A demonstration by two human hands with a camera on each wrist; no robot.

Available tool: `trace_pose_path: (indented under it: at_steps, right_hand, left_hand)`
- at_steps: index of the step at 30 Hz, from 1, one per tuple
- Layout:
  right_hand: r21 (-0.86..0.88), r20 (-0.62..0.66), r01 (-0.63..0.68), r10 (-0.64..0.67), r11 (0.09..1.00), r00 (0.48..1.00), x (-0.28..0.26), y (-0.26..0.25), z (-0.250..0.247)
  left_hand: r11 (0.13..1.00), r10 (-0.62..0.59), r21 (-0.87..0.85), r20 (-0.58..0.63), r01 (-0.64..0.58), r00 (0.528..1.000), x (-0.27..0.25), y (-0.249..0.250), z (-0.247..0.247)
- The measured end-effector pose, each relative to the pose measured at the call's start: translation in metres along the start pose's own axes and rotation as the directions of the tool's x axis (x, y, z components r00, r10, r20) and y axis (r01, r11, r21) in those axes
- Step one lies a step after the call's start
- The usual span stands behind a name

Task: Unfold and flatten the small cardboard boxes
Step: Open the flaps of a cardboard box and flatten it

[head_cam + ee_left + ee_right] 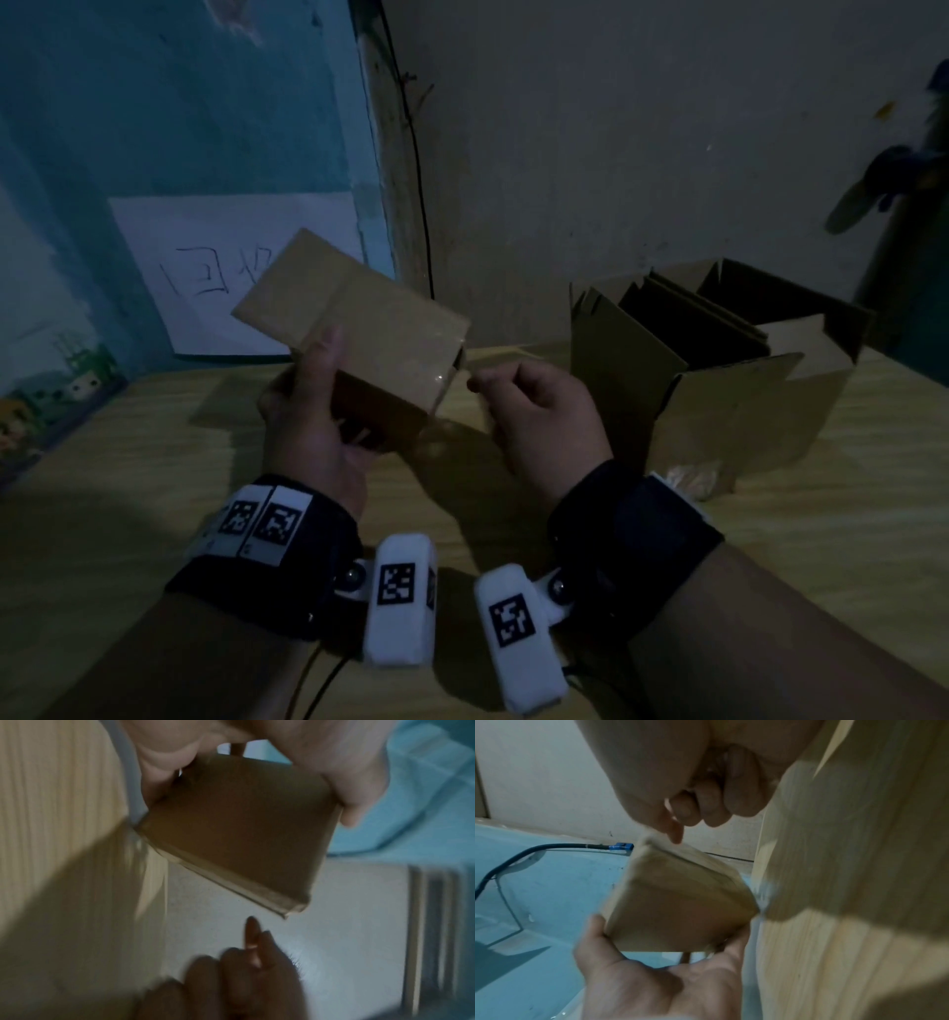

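Observation:
A small brown cardboard box (359, 329) (239, 833) (675, 902) is held tilted in the air above the wooden table (128, 514). My left hand (308, 411) (354, 801) (654, 973) grips its near end, thumb on one face and fingers under the other. A strip of shiny tape runs along the box's right edge. My right hand (534, 411) (246, 963) (693, 801) hovers just right of the box's lower right corner. Its fingers are curled and one fingertip (676, 837) points at that corner. Nothing shows between its fingers.
A large open carton (719, 370) with flat cardboard sheets standing inside sits on the table at the right. A crumpled pale scrap (693, 478) lies in front of it. A white paper with writing (205, 272) hangs on the blue wall, beside a black cable (416, 180).

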State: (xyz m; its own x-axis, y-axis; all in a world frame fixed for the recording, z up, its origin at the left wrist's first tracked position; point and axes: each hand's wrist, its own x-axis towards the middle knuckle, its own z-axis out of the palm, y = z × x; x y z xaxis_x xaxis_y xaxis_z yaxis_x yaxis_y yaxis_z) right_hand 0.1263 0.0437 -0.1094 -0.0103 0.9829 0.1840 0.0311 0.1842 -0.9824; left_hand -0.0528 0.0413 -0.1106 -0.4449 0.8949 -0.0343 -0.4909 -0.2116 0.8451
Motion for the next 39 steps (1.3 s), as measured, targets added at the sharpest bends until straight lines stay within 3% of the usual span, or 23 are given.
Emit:
trace_pose_path:
  at_steps: [7,12,18,26,31,39]
  right_hand:
    - [0.037,0.061,-0.006,0.004,0.999,0.998,-0.001,-0.001,0.001]
    - [0.083,0.084,-0.005,-0.002,0.997,0.996,-0.005,-0.009,0.001]
    - [0.024,0.044,0.116,-0.117,0.993,0.992,-0.008,-0.009,-0.001]
    - [-0.150,-0.007,0.250,-0.254,0.957,0.967,-0.007,-0.005,-0.003]
    - [-0.126,-0.029,0.281,-0.286,0.952,0.958,-0.007,-0.006,-0.004]
    - [-0.112,0.039,0.341,-0.339,0.933,0.940,-0.015,-0.016,0.002]
  left_hand:
    - [0.932,-0.291,-0.195,0.104,0.306,0.951,-0.002,0.004,0.001]
    - [0.885,-0.379,-0.204,0.210,0.419,0.901,-0.003,0.004,0.000]
    - [0.900,-0.330,-0.128,0.424,0.417,0.843,-0.006,0.001,0.001]
    - [0.941,-0.285,-0.072,0.355,0.330,0.890,-0.009,-0.001,0.002]
    - [0.949,-0.257,-0.087,0.335,0.302,0.906,-0.004,-0.006,-0.001]
    - [0.939,-0.268,-0.109,0.359,0.325,0.894,-0.007,-0.008,0.000]
